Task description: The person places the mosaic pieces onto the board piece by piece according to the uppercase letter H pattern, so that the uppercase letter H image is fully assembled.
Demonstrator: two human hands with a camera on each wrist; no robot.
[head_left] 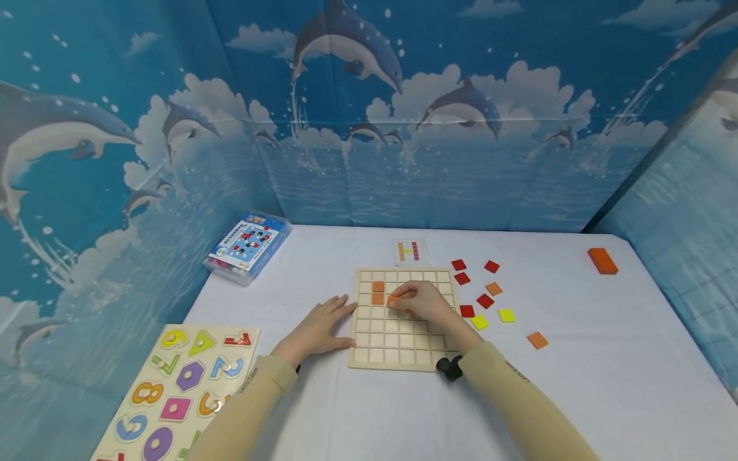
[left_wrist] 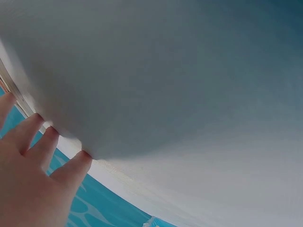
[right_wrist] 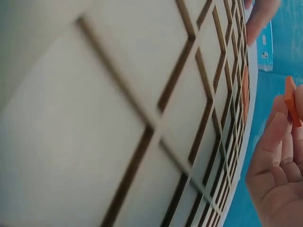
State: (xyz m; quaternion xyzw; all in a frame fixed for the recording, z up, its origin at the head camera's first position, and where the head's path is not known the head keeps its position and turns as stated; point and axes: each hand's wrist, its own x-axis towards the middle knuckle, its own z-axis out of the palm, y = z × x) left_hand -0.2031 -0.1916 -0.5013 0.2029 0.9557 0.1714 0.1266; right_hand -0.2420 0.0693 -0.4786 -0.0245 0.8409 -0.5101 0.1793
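A wooden grid board point(head_left: 383, 355) lies on the white table, with two orange square tiles point(head_left: 377, 299) set one above the other in its upper left cells. Over the board, my right hand point(head_left: 423, 301) pinches another orange square tile point(right_wrist: 290, 101) between thumb and fingertips, just right of the lower placed tile. My left hand point(head_left: 323, 326) rests on the table with fingers spread, its fingertips at the board's left edge. In the left wrist view those fingers point(left_wrist: 71, 170) are straight and hold nothing.
Loose red tiles point(head_left: 485, 301), yellow tiles point(head_left: 507, 315) and orange tiles point(head_left: 537, 340) lie right of the board. Behind it is a pattern card point(head_left: 411, 251). An orange block point(head_left: 603, 261) sits far right. A plastic box point(head_left: 248, 248) and a number puzzle point(head_left: 190, 378) are at left.
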